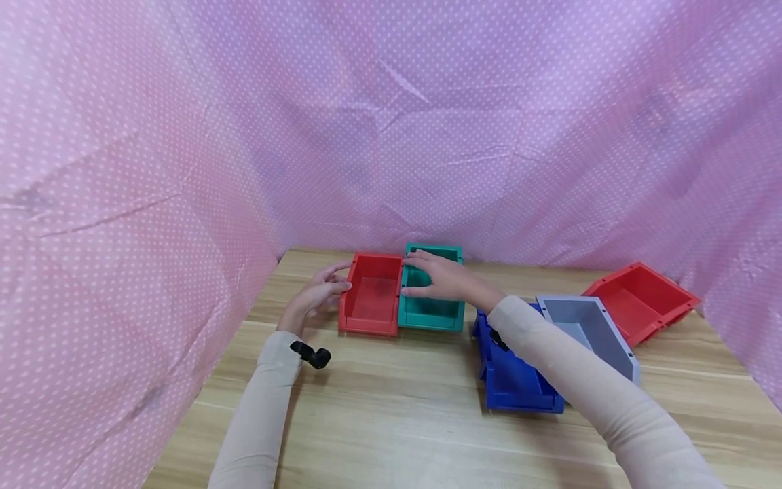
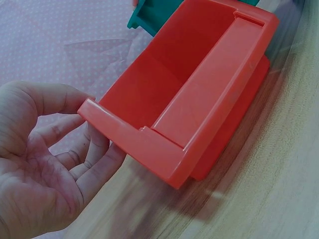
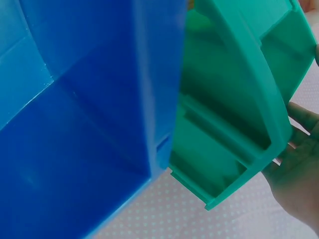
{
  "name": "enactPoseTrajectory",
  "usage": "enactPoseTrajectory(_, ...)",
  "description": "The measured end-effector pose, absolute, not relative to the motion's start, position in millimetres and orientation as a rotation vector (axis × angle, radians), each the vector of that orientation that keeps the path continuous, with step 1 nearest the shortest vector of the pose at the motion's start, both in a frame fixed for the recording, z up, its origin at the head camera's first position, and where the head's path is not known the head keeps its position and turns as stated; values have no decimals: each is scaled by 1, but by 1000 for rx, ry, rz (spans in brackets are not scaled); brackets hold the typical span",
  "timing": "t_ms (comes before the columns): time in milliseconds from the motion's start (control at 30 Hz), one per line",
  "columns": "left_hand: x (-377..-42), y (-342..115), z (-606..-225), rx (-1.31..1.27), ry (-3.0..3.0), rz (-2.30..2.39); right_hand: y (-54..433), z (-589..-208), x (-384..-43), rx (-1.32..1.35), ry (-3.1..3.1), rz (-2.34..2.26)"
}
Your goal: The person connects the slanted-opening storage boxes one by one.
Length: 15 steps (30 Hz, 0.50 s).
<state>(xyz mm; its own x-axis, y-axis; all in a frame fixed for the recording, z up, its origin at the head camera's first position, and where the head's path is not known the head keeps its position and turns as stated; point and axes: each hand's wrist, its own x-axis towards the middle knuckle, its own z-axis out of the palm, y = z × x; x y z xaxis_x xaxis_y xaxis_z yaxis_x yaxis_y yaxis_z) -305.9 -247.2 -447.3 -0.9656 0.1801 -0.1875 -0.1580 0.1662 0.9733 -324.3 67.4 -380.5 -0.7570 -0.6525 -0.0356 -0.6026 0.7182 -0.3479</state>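
Note:
A red bin (image 1: 369, 325) and a green bin (image 1: 431, 322) stand side by side at the far edge of the table. My left hand (image 1: 318, 293) holds the red bin's left side. In the left wrist view, the thumb is at the red bin's rim (image 2: 119, 124) and the other fingers lie along the outside of that wall. My right hand (image 1: 444, 276) reaches across the top of the green bin, fingers spread and fairly straight. Its fingertips are at the rim where the two bins meet. The right wrist view shows the green bin's ribbed outer side (image 3: 224, 129) close to this hand.
Under the right forearm are blue bins (image 1: 519, 387), partly hidden by the sleeve. A grey bin (image 1: 589, 326) leans beside them, with another red bin (image 1: 641, 299) tilted behind it at the right. A pink dotted cloth (image 1: 379, 170) hangs behind the wooden table (image 1: 391, 421).

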Motion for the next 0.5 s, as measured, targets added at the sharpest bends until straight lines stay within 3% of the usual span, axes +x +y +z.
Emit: enactPoseTrajectory(500, -307, -247, -449, 3, 2201, 1868, 66, -392, -326, -1006, 2753, -476)
